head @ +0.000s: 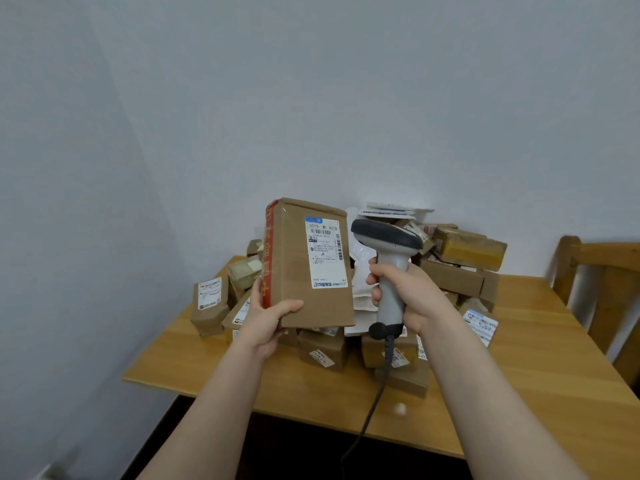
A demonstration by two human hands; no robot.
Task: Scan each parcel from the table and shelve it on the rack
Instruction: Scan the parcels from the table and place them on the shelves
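Note:
My left hand [266,318] holds a tall brown cardboard parcel [298,271] upright by its lower left corner, above the table. Red tape runs down the parcel's left edge and a white shipping label [327,252] with barcodes faces me. My right hand [403,292] grips the handle of a grey barcode scanner [389,258]. The scanner's dark head sits just right of the label, level with its upper part. A black cord [375,396] hangs from the handle down past the table's front edge. The rack is out of view.
A heap of several cardboard parcels [457,261] and white mailer bags covers the back of the wooden table [536,393], against the pale wall. A wooden chair [602,282] stands at the right. Dark floor shows below the table's front edge.

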